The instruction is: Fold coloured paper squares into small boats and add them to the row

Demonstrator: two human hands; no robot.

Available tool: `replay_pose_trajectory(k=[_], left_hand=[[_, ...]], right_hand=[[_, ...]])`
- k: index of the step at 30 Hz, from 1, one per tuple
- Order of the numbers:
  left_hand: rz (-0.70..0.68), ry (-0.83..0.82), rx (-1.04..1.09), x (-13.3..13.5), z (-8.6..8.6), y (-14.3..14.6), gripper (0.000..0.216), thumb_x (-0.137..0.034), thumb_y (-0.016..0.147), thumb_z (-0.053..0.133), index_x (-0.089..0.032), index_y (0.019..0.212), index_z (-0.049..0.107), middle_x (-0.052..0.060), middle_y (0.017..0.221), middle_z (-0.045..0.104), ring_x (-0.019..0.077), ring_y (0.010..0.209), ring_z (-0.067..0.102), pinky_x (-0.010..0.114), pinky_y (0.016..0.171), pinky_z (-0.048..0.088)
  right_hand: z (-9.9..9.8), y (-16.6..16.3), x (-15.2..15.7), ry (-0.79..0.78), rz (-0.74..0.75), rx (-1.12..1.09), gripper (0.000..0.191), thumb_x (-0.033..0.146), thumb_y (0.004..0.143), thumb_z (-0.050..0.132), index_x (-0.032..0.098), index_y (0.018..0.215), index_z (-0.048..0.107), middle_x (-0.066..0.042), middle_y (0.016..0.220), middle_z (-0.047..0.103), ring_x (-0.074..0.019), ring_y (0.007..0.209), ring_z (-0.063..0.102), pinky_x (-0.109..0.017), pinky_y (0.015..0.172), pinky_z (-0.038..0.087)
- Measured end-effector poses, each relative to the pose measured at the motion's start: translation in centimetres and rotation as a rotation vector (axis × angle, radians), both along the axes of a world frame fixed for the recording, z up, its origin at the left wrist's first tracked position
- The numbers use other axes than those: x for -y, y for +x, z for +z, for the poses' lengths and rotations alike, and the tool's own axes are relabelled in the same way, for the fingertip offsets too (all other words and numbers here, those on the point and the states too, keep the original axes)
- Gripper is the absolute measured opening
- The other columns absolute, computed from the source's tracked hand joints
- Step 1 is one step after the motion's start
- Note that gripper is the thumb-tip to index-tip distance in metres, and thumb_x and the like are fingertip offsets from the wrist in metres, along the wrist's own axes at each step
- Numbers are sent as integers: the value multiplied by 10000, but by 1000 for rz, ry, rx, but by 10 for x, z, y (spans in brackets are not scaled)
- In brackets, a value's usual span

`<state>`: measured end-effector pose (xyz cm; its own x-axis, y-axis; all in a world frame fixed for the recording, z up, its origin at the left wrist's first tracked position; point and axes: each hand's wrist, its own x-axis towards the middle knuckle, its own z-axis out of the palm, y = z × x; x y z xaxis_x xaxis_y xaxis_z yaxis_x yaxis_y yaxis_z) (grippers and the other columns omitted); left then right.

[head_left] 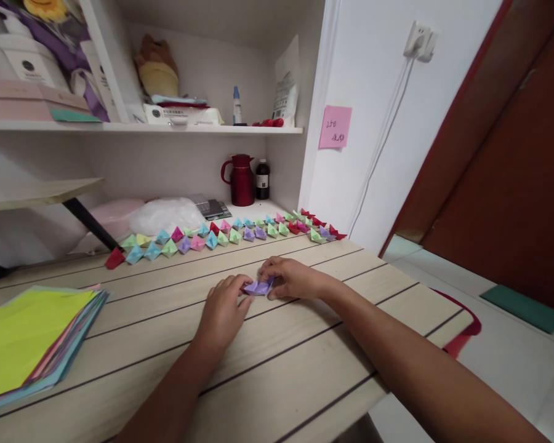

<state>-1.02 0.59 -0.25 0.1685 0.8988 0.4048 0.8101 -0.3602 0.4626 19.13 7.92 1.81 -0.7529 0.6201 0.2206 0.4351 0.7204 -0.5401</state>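
A small purple paper boat [258,288] rests on the striped wooden table [286,363] between my two hands. My left hand [225,307] pinches its left end with thumb and fingers. At the boat's right end, my right hand [284,278] grips the paper, its fingers curled over the top and side. Parts of the boat are covered by my fingertips. Beyond my hands, several small folded paper boats [197,243] in many colours stand in rows along the back of the table.
A stack of coloured paper [37,338], yellow on top, lies at the left. Behind the boats are a plastic bag [166,215], a red jug [242,181] and a dark bottle [262,179]. A black-legged wooden stand [41,191] rises at the back left.
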Motion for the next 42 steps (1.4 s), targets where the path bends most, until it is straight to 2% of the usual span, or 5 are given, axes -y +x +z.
replay_pose_trajectory(k=[10, 18, 25, 31, 42], left_hand=[[2, -13, 2, 0, 0, 0, 234, -135, 770, 624, -239, 980, 617, 19, 965, 665, 187, 863, 596, 318, 792, 436], [2, -2, 23, 2, 5, 0, 179, -120, 776, 604, -223, 921, 627, 27, 937, 660, 177, 816, 605, 306, 764, 459], [-2, -9, 66, -2, 4, -2, 156, -148, 805, 556, -211, 934, 618, 34, 930, 656, 165, 781, 619, 303, 756, 483], [27, -21, 124, -4, 1, -3, 297, -182, 820, 533, -186, 1115, 572, 52, 941, 656, 166, 783, 630, 316, 771, 500], [49, -26, 223, -9, -8, -6, 370, -230, 826, 520, -184, 1192, 540, 45, 899, 652, 162, 735, 629, 311, 741, 508]], right_hand=[[0, -9, -3, 55, -74, 80, 278, 252, 662, 788, 207, 924, 707, -58, 1152, 604, -215, 983, 602, -312, 857, 449], [3, -7, -8, 47, 28, 64, 371, 305, 665, 795, 186, 991, 665, -79, 1114, 621, -234, 1042, 556, -338, 879, 435], [7, 12, -7, -279, 25, -163, 462, 196, 696, 750, 222, 1122, 573, -15, 1034, 626, -139, 878, 579, -263, 766, 474], [8, 18, -11, -313, -51, -196, 365, 146, 704, 707, 211, 1043, 590, 28, 829, 612, -104, 702, 556, -227, 668, 448], [8, 18, -10, -333, 66, -161, 402, 248, 692, 755, 209, 1045, 567, 69, 707, 514, -90, 626, 492, -195, 592, 380]])
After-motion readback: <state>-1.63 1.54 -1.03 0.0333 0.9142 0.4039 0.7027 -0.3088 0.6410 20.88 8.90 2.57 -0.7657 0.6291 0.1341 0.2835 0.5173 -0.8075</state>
